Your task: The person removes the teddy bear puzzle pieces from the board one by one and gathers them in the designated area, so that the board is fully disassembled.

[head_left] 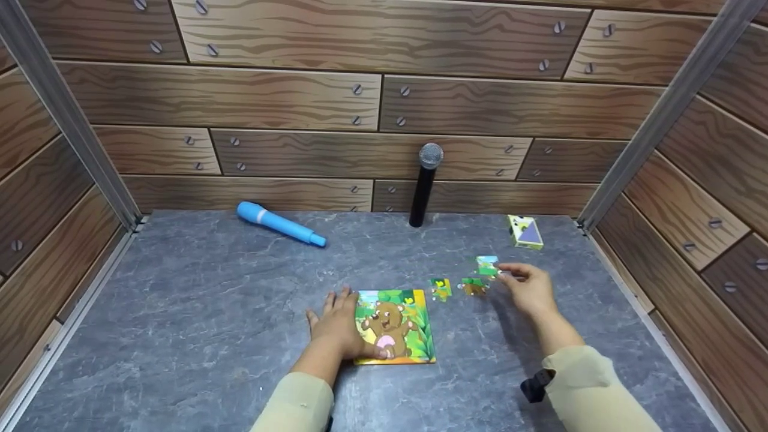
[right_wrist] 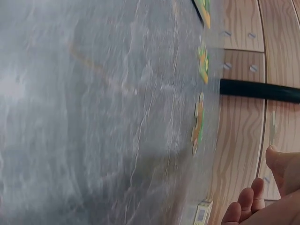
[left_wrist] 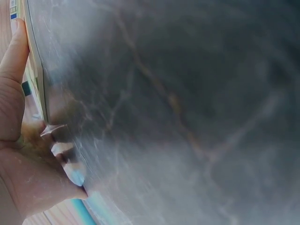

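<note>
Currently, in the head view, your left hand [head_left: 339, 327] lies flat with straight fingers on the left edge of the bear puzzle board [head_left: 396, 327], near the table's [head_left: 180, 336] centre. Your right hand [head_left: 528, 288], at 2 o'clock from the board, pinches a green puzzle piece [head_left: 487, 266]. Two loose pieces [head_left: 441, 289] [head_left: 474, 287] lie between that hand and the board. At 12 o'clock a black microphone [head_left: 425, 183] stands against the wall; a blue marker [head_left: 279, 223] lies at 10 o'clock, a card box [head_left: 525, 231] at 1 o'clock.

In the left wrist view, your left hand [left_wrist: 23, 140] presses the board's edge [left_wrist: 35, 70].

In the right wrist view, your right hand [right_wrist: 267, 192] shows curled fingertips; the grip itself cannot be told. One loose piece [right_wrist: 198, 123] lies nearby.
</note>
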A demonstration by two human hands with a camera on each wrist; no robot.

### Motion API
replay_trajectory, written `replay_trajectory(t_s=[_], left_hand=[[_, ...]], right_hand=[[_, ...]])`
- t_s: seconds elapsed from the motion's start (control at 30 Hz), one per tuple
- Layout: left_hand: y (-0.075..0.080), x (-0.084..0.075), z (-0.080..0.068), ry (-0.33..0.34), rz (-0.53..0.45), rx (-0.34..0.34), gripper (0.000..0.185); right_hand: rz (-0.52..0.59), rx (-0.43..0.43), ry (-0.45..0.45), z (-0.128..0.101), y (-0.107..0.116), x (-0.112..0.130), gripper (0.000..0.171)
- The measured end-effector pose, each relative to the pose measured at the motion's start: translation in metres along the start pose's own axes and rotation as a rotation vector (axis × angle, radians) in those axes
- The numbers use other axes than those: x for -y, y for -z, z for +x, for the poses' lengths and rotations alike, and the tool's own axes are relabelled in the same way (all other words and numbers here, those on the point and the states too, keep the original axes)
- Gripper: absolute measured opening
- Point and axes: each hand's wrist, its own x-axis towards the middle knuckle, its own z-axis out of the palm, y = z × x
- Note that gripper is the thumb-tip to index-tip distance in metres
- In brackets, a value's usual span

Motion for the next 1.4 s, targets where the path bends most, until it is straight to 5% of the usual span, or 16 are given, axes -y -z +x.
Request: replay_trajectory(t_s=[1.4], left_hand=[[0.002,-0.001,-0.003,-0.008,-0.013,-0.007,0.136]], right_hand=[[-0.026,0.070,-0.243,0.010,0.011,-0.058,0.032]])
